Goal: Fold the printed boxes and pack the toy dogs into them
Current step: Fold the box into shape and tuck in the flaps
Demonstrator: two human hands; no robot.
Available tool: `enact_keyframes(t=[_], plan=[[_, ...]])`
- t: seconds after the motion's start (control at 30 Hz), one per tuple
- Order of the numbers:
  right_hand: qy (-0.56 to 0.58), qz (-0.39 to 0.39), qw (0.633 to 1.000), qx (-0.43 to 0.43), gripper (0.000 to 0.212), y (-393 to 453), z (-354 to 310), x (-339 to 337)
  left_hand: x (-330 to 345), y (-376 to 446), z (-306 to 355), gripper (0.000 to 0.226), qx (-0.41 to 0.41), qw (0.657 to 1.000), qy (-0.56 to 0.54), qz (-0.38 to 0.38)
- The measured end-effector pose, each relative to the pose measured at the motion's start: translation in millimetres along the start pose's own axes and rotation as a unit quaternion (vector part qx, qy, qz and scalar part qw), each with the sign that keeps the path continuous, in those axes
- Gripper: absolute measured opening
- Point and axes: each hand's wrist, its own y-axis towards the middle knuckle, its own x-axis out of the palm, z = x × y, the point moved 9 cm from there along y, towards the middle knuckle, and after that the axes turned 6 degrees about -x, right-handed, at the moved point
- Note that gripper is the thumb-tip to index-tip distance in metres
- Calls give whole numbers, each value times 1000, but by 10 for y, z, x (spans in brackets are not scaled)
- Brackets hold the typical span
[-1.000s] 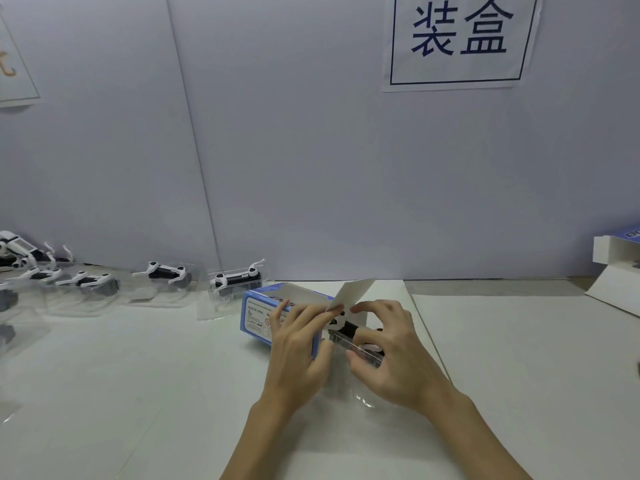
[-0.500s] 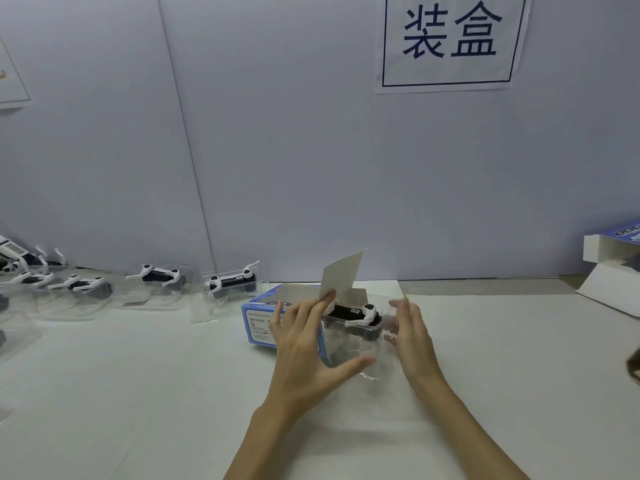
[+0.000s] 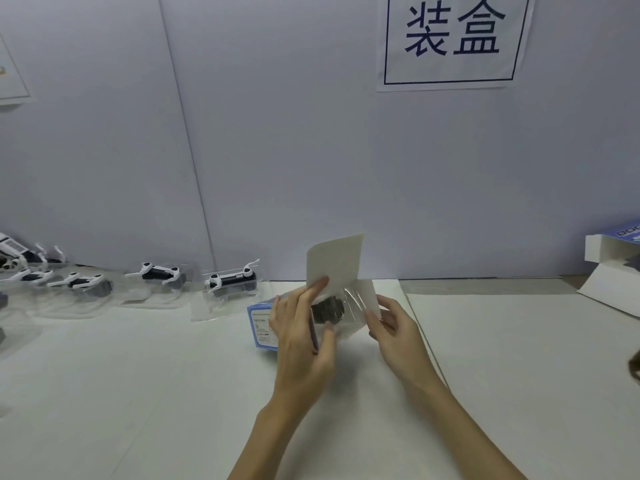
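The left hand (image 3: pixel 299 336) grips the open end of a blue-and-white printed cardboard box (image 3: pixel 263 325), fingers holding its raised white flap (image 3: pixel 334 263) upright. Just right of it, the right hand (image 3: pixel 393 327) pinches the edge of a clear plastic blister tray (image 3: pixel 349 306) holding a black-and-white toy dog (image 3: pixel 327 308), which sits at the box mouth between both hands. All rest on a white worktop (image 3: pixel 138 393). Beyond and left of the left hand, a row of toy dogs in clear trays (image 3: pixel 230 282) lines the pale wall (image 3: pixel 277 150); four show clearly, with more at the frame edge. Far right of the right hand stands another opened white box (image 3: pixel 613 271). Above hangs one paper sign with dark blue characters (image 3: pixel 453 39).
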Motion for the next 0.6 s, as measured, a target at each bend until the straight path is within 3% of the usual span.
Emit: enact_keyframes(t=[0.1,0.27,0.3,0.4,0.5,0.6], plan=[[28,-7,1000,2,13,-18,-26,35,-5,13,14,65,-29,997,-73,-17],[-28,82,996,-29,2,-45,-122,-135,44,-3,70,57,3,995,-83,-50],[-34,100,994,-40,3,-51,-168,-176,63,-16,74,62,10,995,-79,-66],[-35,148,986,-72,17,-74,-310,-297,147,-40,88,105,36,991,-61,-113],[-40,176,978,-108,21,-114,-476,-354,85,1,150,103,53,992,-94,-68],[-55,185,970,-146,20,-169,-655,-327,-23,55,87,92,-11,984,-175,-23]])
